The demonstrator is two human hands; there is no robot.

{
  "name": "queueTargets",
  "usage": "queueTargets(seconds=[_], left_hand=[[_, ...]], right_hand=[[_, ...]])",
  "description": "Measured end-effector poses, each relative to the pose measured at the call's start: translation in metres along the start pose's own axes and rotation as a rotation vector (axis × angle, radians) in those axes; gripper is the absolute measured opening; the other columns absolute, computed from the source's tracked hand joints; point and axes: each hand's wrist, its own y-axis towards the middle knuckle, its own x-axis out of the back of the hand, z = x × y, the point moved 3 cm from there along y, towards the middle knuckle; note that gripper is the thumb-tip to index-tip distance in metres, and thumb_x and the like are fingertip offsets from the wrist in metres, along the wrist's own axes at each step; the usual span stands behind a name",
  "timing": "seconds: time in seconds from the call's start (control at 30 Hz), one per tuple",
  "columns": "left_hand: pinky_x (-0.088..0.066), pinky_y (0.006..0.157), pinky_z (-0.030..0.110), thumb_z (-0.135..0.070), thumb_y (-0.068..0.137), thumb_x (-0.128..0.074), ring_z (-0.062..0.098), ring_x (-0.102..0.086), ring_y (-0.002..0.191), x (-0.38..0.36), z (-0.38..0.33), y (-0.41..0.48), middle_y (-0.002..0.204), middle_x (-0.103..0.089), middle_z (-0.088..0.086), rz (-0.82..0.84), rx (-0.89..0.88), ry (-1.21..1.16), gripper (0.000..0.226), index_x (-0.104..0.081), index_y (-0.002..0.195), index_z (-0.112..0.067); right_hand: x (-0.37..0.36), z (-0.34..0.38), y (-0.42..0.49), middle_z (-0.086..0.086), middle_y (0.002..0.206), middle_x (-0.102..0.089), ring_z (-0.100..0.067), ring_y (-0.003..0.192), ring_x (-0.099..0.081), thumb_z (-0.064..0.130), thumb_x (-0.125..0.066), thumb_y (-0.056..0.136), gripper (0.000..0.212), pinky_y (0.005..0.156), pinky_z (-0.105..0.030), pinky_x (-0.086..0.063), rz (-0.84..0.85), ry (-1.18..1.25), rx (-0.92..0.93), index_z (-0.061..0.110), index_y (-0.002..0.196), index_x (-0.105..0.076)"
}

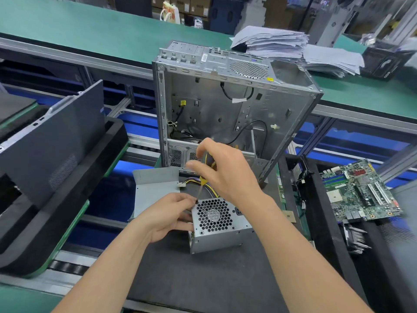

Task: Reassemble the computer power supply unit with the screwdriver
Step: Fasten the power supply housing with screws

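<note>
On the black mat (203, 279), the power supply (220, 227) sits with its fan grill facing up. The left hand (168, 214) grips its left side, fingers curled on the edge. The right hand (225, 170) is just above it, wrapped round the screwdriver (202, 184). The screwdriver stands almost upright, its tip at the grill's far left corner. Behind the power supply stands the open case (225, 105). A bent metal cover (155, 186) lies behind and to its left, and a green board (361, 193) well to its right.

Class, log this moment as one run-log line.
right hand: grips screwdriver, tip at fan-grille corner | left hand: holds power supply unit | surface: black mat
</note>
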Motion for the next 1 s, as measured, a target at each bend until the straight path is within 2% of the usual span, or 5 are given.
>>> queueTargets(seconds=[0.13,0.27,0.6,0.8,1.0], left_hand=[[-0.057,0.097,0.057,-0.013,0.107,-0.049,0.043,-0.068,0.114,0.001,-0.001,0.000,0.118,-0.073,0.022,0.016,-0.002,0.009,0.030,-0.059,0.126,0.008],[-0.054,0.099,0.062,-0.012,0.108,-0.044,0.046,-0.068,0.113,0.001,-0.001,0.000,0.118,-0.073,0.023,0.029,-0.008,0.032,0.028,-0.061,0.122,0.005],[-0.059,0.094,0.056,-0.013,0.106,-0.052,0.032,-0.073,0.095,-0.001,-0.001,0.001,0.114,-0.075,0.022,-0.011,0.022,-0.014,0.026,-0.061,0.124,0.004],[-0.059,0.094,0.056,-0.009,0.106,-0.048,0.031,-0.074,0.093,0.001,-0.001,0.002,0.111,-0.075,0.021,0.006,0.008,-0.012,0.023,-0.064,0.117,0.004],[-0.059,0.092,0.055,-0.010,0.106,-0.046,0.032,-0.074,0.095,-0.001,-0.004,0.000,0.104,-0.076,0.013,0.046,-0.038,0.010,0.026,-0.071,0.110,-0.012]], right_hand=[[0.006,-0.004,-0.002,0.010,0.137,-0.064,-0.011,0.120,-0.064,-0.004,-0.055,0.100,0.039,0.097,-0.035,-0.055,0.354,0.416,0.131,0.018,0.132,-0.060],[0.004,0.002,-0.007,-0.004,0.122,-0.071,-0.026,0.122,-0.068,-0.015,-0.055,0.098,0.032,0.103,-0.046,-0.055,0.608,0.625,0.212,0.006,0.120,-0.065],[-0.006,-0.004,-0.007,0.012,0.079,-0.063,-0.008,0.069,-0.054,0.048,-0.083,0.086,0.036,0.066,-0.024,-0.049,-0.169,-0.010,0.036,0.021,0.106,-0.069],[0.002,-0.007,-0.006,0.004,0.143,-0.059,-0.009,0.133,-0.059,-0.007,-0.052,0.101,0.051,0.108,-0.036,-0.052,0.320,0.468,0.114,0.015,0.147,-0.054],[0.006,0.000,-0.006,-0.003,0.116,-0.075,-0.026,0.120,-0.069,-0.013,-0.058,0.098,0.041,0.097,-0.049,-0.057,0.638,0.577,0.193,0.014,0.126,-0.067]])
